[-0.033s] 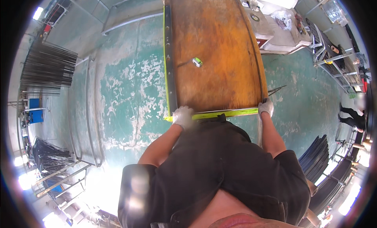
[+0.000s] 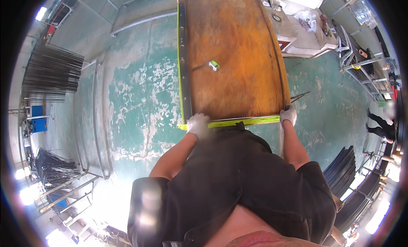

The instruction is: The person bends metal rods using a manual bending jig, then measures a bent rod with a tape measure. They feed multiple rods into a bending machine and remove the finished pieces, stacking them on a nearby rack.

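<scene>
A long wooden table top, worn orange-brown, stretches away in front of me. A yellow-green band runs along its near edge. Just above that band lies a thin, straight strip, spanning the gap between my hands. My left hand, in a pale glove, is closed at the strip's left end by the near left corner. My right hand, gloved too, is closed at its right end by the near right corner. The fingertips are partly hidden. A small green-and-white tape measure lies on the wood, out of reach of both hands.
A dark strip with holes lines the table's left edge. Bundles of thin dark rods hang at the left, and more dark strips stand at the right. A cluttered bench adjoins the far right. Another person is at the right rim.
</scene>
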A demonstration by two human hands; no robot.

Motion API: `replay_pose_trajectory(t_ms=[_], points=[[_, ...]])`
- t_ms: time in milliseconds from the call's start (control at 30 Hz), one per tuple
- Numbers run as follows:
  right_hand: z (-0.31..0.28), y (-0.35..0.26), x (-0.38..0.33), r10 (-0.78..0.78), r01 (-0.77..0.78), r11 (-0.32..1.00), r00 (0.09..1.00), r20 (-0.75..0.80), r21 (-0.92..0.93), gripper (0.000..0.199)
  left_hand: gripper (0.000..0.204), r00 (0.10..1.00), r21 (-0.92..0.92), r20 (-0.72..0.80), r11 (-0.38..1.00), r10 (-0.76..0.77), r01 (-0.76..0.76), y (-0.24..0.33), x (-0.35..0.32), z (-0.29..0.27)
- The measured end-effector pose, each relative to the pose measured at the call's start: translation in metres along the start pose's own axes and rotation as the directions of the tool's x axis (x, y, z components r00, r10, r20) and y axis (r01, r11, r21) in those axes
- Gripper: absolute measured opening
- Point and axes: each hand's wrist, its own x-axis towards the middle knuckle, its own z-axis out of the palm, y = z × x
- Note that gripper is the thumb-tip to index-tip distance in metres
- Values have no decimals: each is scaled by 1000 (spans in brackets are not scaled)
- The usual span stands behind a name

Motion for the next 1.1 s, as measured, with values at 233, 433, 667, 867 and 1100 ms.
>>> replay_pose_trajectory(t_ms=[233,433,667,867,1100], points=[[10,12,6,-22,26,998,997,-78,54,35,15,994,7,-97,998,60,-60,-6,0,21],[10,10,14,12,-11,999,999,-41,36,36,14,983,19,-152,995,101,-99,-11,4,43],[16,18,18,33,-32,998,999,-34,53,40,35,998,66,25,996,54,-56,-9,6,30],[16,18,16,11,-9,999,999,-33,53,40,37,999,71,28,997,39,-41,-10,8,26],[6,-2,18,22,-20,999,999,32,-46,41,13,990,13,-126,998,63,-61,-12,4,35]])
